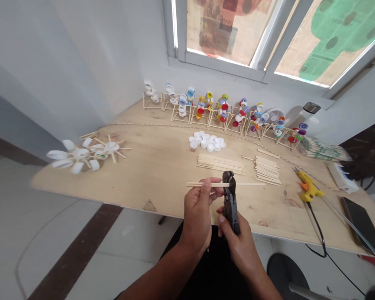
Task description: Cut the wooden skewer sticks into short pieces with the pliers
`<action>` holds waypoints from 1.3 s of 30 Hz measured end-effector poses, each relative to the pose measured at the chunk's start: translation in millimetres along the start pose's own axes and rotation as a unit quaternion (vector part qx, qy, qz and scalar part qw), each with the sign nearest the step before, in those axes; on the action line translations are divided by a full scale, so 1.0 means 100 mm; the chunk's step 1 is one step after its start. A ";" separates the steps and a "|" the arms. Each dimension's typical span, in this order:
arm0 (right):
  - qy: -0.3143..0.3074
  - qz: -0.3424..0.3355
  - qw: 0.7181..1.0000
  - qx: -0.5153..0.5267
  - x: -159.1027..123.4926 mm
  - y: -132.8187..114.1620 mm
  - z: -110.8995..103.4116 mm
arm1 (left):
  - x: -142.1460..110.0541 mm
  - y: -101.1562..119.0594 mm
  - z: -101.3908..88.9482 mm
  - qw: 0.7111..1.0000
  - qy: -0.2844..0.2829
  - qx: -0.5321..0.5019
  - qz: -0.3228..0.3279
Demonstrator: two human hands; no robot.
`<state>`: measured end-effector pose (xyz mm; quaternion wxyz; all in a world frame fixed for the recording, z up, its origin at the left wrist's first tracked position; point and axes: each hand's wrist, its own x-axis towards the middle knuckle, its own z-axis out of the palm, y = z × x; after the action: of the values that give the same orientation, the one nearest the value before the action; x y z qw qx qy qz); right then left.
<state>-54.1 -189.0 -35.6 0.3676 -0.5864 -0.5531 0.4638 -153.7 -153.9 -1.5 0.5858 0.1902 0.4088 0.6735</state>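
My left hand point(200, 210) pinches thin wooden sticks point(194, 184) level above the table's front edge. My right hand point(240, 235) is wrapped around the handles of a black hand cutter point(230, 206), held upright. The sticks pass through the cutter's head, and one thin end reaches out to its right. Just beyond my hands lies a bundle of long wooden sticks point(220, 163), with a pile of shorter sticks point(267, 170) to the right. Behind them sits a cluster of white bottle caps point(211, 143).
Wheels of sticks and white rings point(80, 154) lie at the left. Stick-framed models with coloured caps point(224, 107) line the wall. At right are a yellow glue gun point(309, 186) with its cord, a dark phone point(359, 218), a power strip point(343, 178) and packaged sticks point(325, 148).
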 end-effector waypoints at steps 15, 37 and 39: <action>-0.001 -0.002 1.000 -0.007 0.02 -0.01 0.00 | 0.02 0.01 0.00 1.000 -0.003 0.005 0.002; 0.005 0.002 1.000 -0.021 0.03 0.02 0.01 | 0.03 0.01 0.00 1.000 -0.004 0.005 -0.014; 0.008 -0.001 1.000 -0.022 0.03 0.02 0.01 | 0.02 0.02 0.00 1.000 -0.002 0.007 -0.016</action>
<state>-54.6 -186.3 -38.7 0.3594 -0.5974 -0.5605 0.4470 -155.4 -152.0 -1.0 0.5960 0.1892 0.4148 0.6611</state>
